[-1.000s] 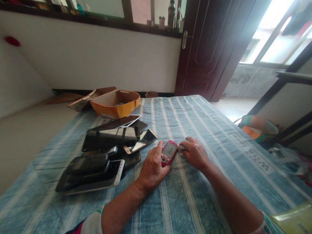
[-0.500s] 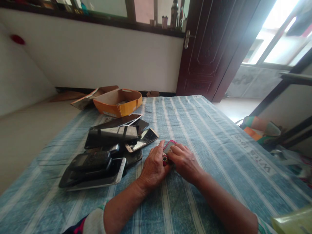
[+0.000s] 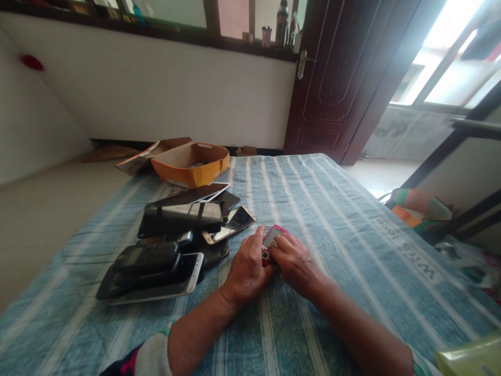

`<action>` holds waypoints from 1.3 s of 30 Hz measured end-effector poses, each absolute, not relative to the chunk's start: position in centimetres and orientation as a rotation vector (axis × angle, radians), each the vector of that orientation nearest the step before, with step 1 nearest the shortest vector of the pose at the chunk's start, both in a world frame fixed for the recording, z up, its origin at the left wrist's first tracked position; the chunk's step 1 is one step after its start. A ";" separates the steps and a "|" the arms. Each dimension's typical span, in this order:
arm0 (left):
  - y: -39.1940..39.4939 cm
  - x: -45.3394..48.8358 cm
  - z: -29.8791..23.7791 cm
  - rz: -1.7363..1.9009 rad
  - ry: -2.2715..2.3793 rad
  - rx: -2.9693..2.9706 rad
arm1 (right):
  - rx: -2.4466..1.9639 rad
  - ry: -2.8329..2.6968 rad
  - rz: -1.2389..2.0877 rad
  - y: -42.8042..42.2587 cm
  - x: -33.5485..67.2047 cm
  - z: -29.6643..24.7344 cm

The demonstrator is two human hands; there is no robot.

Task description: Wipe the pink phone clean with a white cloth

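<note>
A small pink mobile phone [image 3: 275,234] with a grey screen and a navigation key is tilted up just above the striped cloth. My left hand [image 3: 247,261] is closed round its left side, with the thumb along the edge. My right hand [image 3: 294,259] lies over the phone's right side and keypad, fingers bunched together. Something small and pale shows at those fingertips, too little to name. Most of the keypad is hidden. Left of my hands lies a heap of phones: a gold-edged smartphone [image 3: 230,224], a black keypad phone [image 3: 146,256] and a white-edged smartphone [image 3: 194,274].
A striped blue cloth [image 3: 352,250] covers the table. An open orange cardboard box [image 3: 191,175] stands at the far left, behind a black slab-like device [image 3: 182,216]. A yellowish plastic package [image 3: 472,355] lies at the near right corner. A dark red door [image 3: 324,83] stands beyond the table.
The view has shifted very slightly. My right fingers have moved a little on the pink phone; the left hand keeps its hold, and the heap is unchanged.
</note>
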State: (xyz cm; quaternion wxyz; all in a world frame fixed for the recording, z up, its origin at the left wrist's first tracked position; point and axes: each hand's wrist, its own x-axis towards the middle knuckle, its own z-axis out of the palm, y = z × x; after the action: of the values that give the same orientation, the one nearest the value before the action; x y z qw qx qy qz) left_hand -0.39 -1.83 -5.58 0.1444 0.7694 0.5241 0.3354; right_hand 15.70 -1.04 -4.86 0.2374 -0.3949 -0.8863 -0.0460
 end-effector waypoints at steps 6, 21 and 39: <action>-1.8 -0.2 -5.6 0.944 1.536 2.217 | -1.232 -2.403 -0.197 -0.3 16.4 -4.9; -1.9 -0.2 -5.7 0.965 1.517 2.240 | -1.187 -2.514 -0.205 1.1 14.6 -4.2; -1.8 -0.5 -6.0 1.003 1.460 2.267 | -1.124 -2.507 -0.142 0.0 13.9 -4.2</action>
State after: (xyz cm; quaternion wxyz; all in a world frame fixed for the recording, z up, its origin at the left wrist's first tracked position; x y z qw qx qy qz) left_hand -0.53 -1.77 -6.03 0.1320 0.7811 0.5029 0.3457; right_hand 13.93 0.01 -4.15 0.1939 -0.4007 -0.8940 -0.0506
